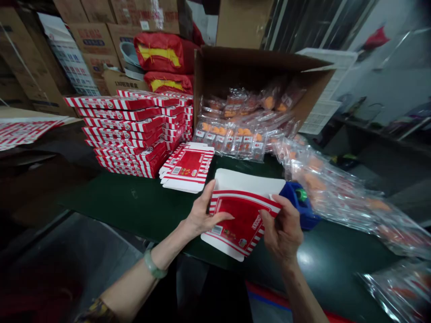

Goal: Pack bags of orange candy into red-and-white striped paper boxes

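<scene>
Carton (pixel 244 224) of thin cardboard, red with white-striped edges and plain white flaps (pixel 249 178), is held by both hands above a dark green tabletop (pixel 144 197), near the middle of the view. Taking it as the dial's centre, the left hand (pixel 201 215) grips its nine o'clock edge, thumb laid across the red panel, and the right hand (pixel 284 233) pinches its three o'clock edge, thumb likewise in front. The flaps at twelve and seven o'clock are unfolded, so this carton seems only partway made up. Between two and three o'clock, just behind the right hand, stands a blue plastic holder (pixel 308 215) with a bright green core. At ten o'clock lies a low pile of flat red-and-white cartons (pixel 188 166), apparently still to be shaped; beyond it, tall stacks of red-and-white striped boxes (pixel 128 134) look already formed and closed, though whether they are filled cannot be told. Clear plastic packets with orange contents (pixel 323 184) crowd a brown cardboard box (pixel 316 89) at twelve o'clock and spread loose from one towards four o'clock.
</scene>
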Demonstrator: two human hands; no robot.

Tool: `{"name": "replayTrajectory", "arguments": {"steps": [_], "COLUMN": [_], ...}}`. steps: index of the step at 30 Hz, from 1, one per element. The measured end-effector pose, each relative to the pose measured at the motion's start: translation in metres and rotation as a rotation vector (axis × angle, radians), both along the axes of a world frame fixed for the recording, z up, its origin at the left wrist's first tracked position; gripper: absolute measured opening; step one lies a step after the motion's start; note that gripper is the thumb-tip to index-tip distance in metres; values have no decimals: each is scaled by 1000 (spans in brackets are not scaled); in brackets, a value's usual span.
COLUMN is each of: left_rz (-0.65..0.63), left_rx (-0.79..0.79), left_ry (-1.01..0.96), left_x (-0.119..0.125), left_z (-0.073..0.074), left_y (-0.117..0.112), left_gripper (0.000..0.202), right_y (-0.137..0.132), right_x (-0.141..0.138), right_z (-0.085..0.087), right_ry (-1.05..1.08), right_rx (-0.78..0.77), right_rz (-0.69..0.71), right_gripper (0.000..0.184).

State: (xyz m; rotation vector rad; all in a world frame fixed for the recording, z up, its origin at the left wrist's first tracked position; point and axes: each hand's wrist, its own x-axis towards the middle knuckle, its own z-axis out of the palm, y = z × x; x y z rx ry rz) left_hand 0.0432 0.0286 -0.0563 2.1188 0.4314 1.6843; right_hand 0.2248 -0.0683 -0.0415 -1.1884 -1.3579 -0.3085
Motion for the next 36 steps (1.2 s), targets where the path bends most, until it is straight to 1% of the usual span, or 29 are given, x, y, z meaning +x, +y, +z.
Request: {"name": "replayTrajectory", "arguments": {"steps": [1,3,4,6,7,9,10,11,12,13,14,15,16,17,18,19,21,22,23,24,26,28,30,31,32,34,36], "left_rz": [24,16,1,19,48,90,73,19,-68,-173,-277,-358,-402,-407,-381,-340,-275,-266,-268,-277,-304,-324,-307,-283,-258,-220,-210], "left_rx": [26,46,50,11,-36,-176,-261,-350,-440,-532,-615,-673,-699,-694,-666,-622,-534,-507,-495,-494,-497,-476,-434,-424,-425,-449,-487], "left_ry": [3,-24,-57,-136,-165,-214,-246,-285,-321,-341,-334,-307,-268,-232,-215,-221,-283,-326,-372,-414,-469,-486,-456,-417,-363,-236,-137], "left_x": [-3,-8,-10,-12,-11,-10,-9,-8,-8,-9,-10,-11,-12,-13,-13,-12,-8,-5,-2,0,3,4,4,3,2,-1,-4], "left_z": [4,17,24,38,44,52,55,56,57,58,59,60,61,63,64,66,67,67,66,65,62,62,64,66,68,73,77], "left_y": [-1,-5,-8,-16,-19,-25,-27,-27,-27,-26,-25,-24,-24,-24,-24,-25,-28,-29,-29,-29,-28,-27,-28,-29,-30,-33,-34], "left_gripper": [88,72,60,27,16,20,19,14,7,12,22,28,29,26,21,18,20,22,24,24,24,25,23,19,14,13,15], "right_y": [-2,-7,-10,-14,-15,-17,-18,-18,-19,-20,-21,-22,-24,-25,-26,-28,-30,-32,-34,-36,-40,-43,-42,-40,-38,-33,-29], "right_x": [1,-1,-3,-11,-16,-23,-25,-25,-23,-20,-16,-13,-9,-7,-6,-6,-7,-8,-8,-7,-4,-3,-3,-3,-4,-5,-5], "right_z": [2,8,12,21,26,35,39,43,47,51,55,59,63,67,69,71,73,73,72,72,73,76,79,80,81,83,85], "right_ry": [-21,-79,-98,-83,-50,74,164,260,345,399,409,374,305,218,129,40,-141,-233,-319,-395,-500,-493,-358,-266,-173,-30,-3], "right_rx": [0,12,28,46,40,20,1,-26,-68,-139,-225,-300,-339,-337,-301,-238,-112,-70,-47,-49,-133,-246,-295,-308,-326,-391,-455], "right_rz": [-3,-9,-11,-36,-56,-61,-18,58,157,259,342,390,390,349,275,178,9,-25,-23,7,108,178,186,178,175,190,196], "right_gripper": [40,30,22,9,12,16,12,8,18,29,36,37,31,22,14,10,14,18,24,28,33,33,22,14,10,16,16]}}
